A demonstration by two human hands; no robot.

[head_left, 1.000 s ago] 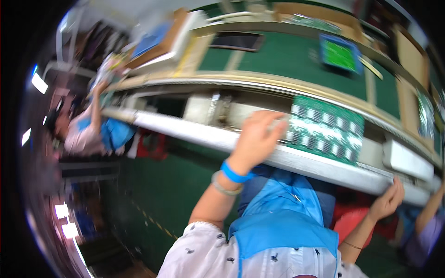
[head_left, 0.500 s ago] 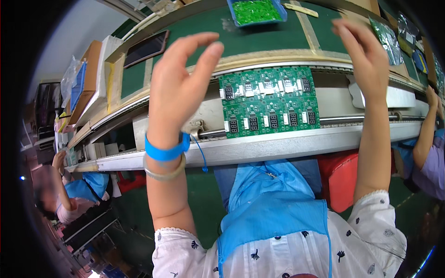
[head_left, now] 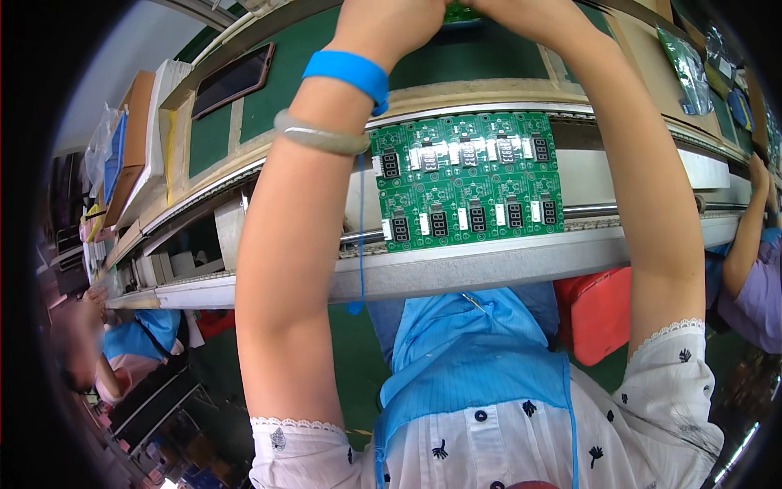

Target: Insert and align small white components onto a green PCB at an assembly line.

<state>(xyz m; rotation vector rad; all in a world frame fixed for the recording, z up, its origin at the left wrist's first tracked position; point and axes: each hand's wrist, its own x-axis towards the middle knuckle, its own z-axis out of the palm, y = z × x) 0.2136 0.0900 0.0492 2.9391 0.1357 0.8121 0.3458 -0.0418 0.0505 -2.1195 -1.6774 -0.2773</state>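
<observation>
Both my hands reach to the far edge of the view, over a blue tray (head_left: 461, 26) of small bright green parts (head_left: 461, 11). My left hand (head_left: 395, 24), with a blue strap on the wrist and a pale bangle below it, is at the tray's left. From the right, my right hand (head_left: 533, 16) comes in close to it. The fingers of both are mostly cut off by the top edge. Nearer to me, between my forearms, a green circuit board panel (head_left: 411, 190) with two rows of digit displays and white connectors rests across the conveyor rails.
The metal conveyor rail (head_left: 481, 273) runs across in front of me. A phone (head_left: 234, 80) lies on the green bench at left, near a cardboard box (head_left: 134, 138). Bagged parts (head_left: 686, 73) are at right. Co-workers sit on both sides, one with a hand (head_left: 759, 179) at the line.
Both hands have moved away from me and inward, from above the board to the tray of green parts. The view has shifted slightly; the board still lies on the rails.
</observation>
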